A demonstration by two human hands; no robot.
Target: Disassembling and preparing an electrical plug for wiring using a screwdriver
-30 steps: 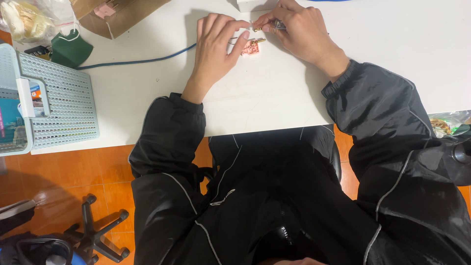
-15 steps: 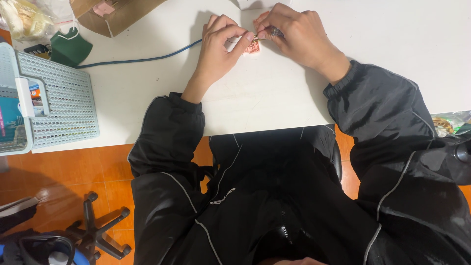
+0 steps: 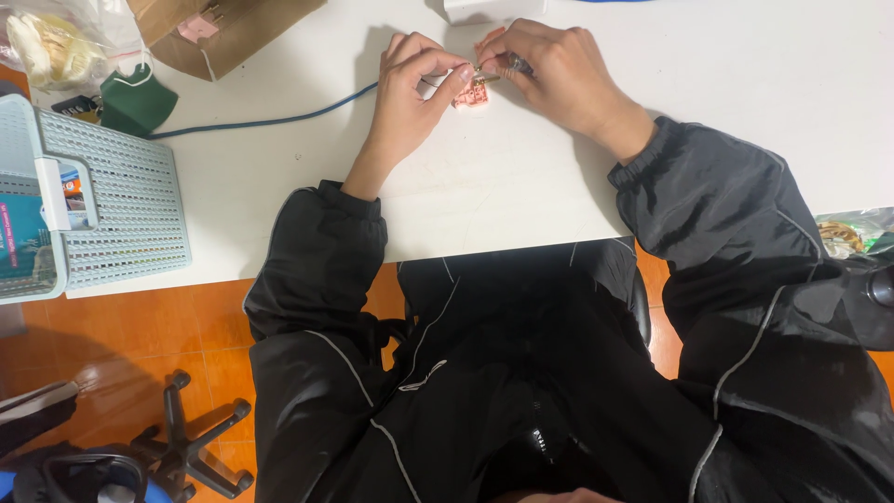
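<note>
A: Head view status?
B: Left hand [image 3: 410,88] and right hand [image 3: 559,79] each pinch a small red-and-white charm [image 3: 471,94], held just above the white counter [image 3: 484,196].
A: Handling?
B: Probably light and fiddly; hold by its edges.

Red-white charm [image 3: 472,93]; blue cable [image 3: 270,119]; white table [image 3: 745,84]; black sleeves [image 3: 317,251].

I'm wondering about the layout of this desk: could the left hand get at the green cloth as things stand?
Probably yes. The left hand is busy pinching a small red piece, but bare table lies between it and the green cloth; only a blue cable crosses the path.
</note>
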